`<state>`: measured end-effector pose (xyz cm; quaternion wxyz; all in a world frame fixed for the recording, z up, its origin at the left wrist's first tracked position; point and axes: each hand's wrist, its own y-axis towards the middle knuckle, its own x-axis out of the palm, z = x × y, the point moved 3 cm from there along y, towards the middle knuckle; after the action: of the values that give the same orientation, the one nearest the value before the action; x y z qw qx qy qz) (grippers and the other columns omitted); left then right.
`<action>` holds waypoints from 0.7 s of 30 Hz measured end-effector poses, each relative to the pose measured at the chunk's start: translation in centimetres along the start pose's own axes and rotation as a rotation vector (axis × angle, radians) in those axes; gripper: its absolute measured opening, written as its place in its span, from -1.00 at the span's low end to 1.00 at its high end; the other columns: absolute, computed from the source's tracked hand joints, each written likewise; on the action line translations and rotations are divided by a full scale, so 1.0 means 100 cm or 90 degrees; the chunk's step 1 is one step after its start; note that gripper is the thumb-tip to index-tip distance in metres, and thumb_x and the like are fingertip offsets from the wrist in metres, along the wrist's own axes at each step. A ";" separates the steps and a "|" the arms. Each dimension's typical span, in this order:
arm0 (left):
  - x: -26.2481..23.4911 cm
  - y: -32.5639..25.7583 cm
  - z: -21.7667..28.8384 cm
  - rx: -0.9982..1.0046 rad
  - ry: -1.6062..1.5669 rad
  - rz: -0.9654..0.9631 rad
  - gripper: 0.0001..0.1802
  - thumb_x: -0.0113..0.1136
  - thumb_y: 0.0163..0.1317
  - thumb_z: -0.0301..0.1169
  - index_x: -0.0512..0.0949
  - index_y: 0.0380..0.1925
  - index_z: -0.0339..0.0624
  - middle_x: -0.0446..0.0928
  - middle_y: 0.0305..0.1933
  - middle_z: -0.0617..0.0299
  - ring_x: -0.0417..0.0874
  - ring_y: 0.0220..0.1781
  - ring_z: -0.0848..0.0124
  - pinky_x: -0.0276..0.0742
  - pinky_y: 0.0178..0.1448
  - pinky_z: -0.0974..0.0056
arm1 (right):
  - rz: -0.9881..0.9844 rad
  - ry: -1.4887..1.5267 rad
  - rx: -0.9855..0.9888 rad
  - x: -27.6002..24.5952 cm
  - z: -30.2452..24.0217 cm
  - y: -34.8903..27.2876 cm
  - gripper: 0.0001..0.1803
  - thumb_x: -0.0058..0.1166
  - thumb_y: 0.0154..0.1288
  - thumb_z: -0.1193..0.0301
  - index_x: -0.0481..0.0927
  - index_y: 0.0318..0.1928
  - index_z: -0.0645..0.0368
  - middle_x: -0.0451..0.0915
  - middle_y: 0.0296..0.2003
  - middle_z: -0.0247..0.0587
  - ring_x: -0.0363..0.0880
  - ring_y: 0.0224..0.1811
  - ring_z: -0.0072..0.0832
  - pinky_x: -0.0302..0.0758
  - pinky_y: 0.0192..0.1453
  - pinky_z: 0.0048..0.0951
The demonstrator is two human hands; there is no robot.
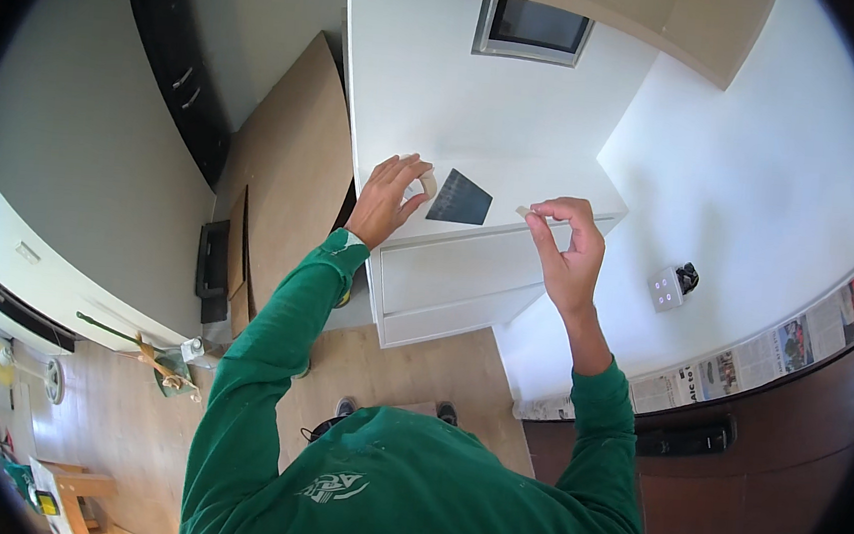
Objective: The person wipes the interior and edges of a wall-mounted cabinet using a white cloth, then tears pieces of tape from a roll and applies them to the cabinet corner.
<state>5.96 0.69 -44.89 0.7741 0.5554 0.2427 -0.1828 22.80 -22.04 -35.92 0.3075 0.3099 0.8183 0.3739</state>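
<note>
My left hand (384, 201) is closed round a cream roll of masking tape (429, 184), above the left part of the white cabinet top (520, 179). Thumb and fingers of my right hand (570, 258) pinch a small pale strip of tape (524, 212) over the cabinet's front right edge. Between the two hands a dark grey, four-sided flat piece (461, 198) lies on the cabinet top. I cannot make out any tape stretched from one hand to the other.
Drawer fronts (462, 270) face me below the top. A framed dark panel (536, 27) sits in the white back wall, under a beige overhang (588, 4). Large brown boards (291, 146) lean at the left. On the right wall are a socket (668, 288) and newspaper sheets (719, 375).
</note>
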 end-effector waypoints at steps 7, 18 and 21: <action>0.026 0.029 0.009 -0.042 -0.071 0.012 -0.20 0.50 0.11 -0.41 0.35 0.37 -0.04 0.60 -0.03 0.07 0.63 0.01 0.03 0.55 0.19 0.04 | 0.031 0.037 0.059 -0.006 0.013 -0.030 -0.86 0.30 0.30 0.59 0.66 -0.14 0.25 0.67 -0.19 -0.19 0.58 -0.12 -0.44 0.49 0.05 -0.45; 0.084 0.049 0.004 0.061 0.053 -0.234 0.12 0.37 0.08 -0.58 0.01 0.61 0.11 0.41 0.40 -0.04 0.49 0.36 -0.02 0.48 0.38 -0.01 | 0.084 0.248 0.178 -0.016 0.011 -0.043 -0.58 0.20 0.36 0.69 0.58 0.22 0.31 0.64 -0.06 -0.22 0.58 -0.09 -0.58 0.52 0.09 -0.49; 0.077 0.050 0.020 0.038 0.074 -0.153 0.03 0.30 0.12 -0.54 0.04 0.59 -0.02 0.36 0.44 -0.01 0.40 0.46 0.02 0.51 0.34 0.06 | 0.083 0.264 0.214 -0.022 0.010 -0.044 -0.53 0.20 0.35 0.71 0.53 0.27 0.32 0.63 -0.06 -0.19 0.60 -0.09 -0.57 0.53 0.11 -0.48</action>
<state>15.35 0.28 -44.92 0.7142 0.5548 0.3467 -0.2490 23.73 -25.56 -39.35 0.0529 0.3252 0.8927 0.3076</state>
